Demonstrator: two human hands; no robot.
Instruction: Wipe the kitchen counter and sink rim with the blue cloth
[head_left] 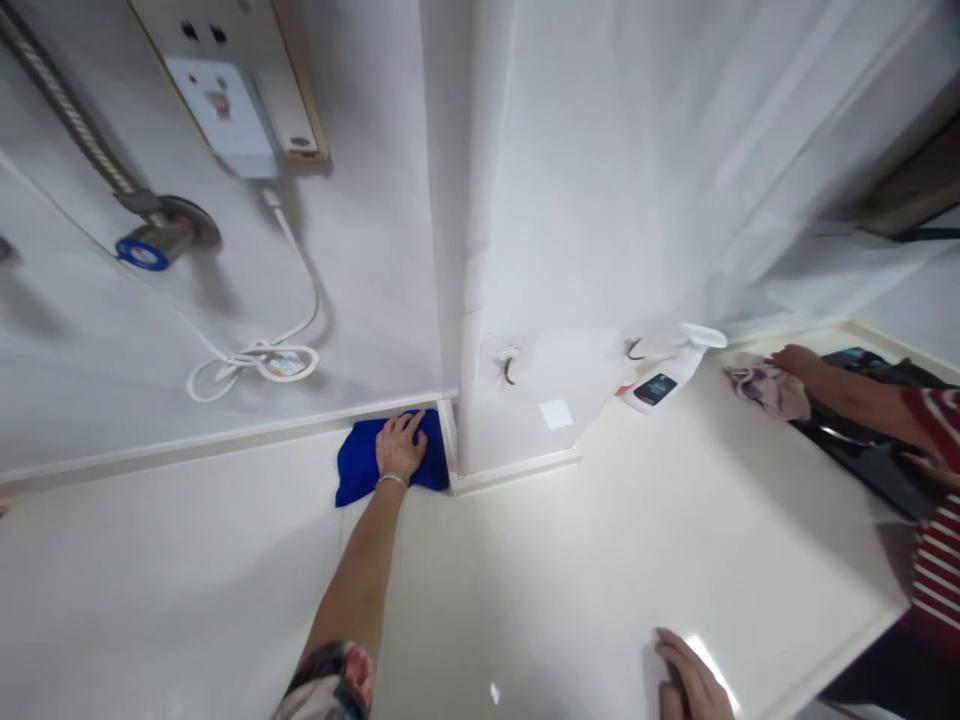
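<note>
My left hand (pixel 400 447) presses a blue cloth (pixel 358 465) into the countertop corner, where the back edge meets the projecting wall. Its fingers are slightly apart on top of the fabric, and part of the cloth is covered by the hand. My right hand (pixel 691 676) rests at the bottom edge of the view, fingers partly stretched on the white countertop (pixel 525 580). Nothing shows in it, though most of this hand is cut off.
A white spray bottle (pixel 664 378) stands by the wall corner. At right, a co-worker's hand (pixel 796 362) holds a pale cloth (pixel 769 391) beside a black cooktop (pixel 877 440). A looped white cable (pixel 255 362), a blue-capped valve (pixel 146 250) and a socket panel (pixel 225 85) are on the left wall.
</note>
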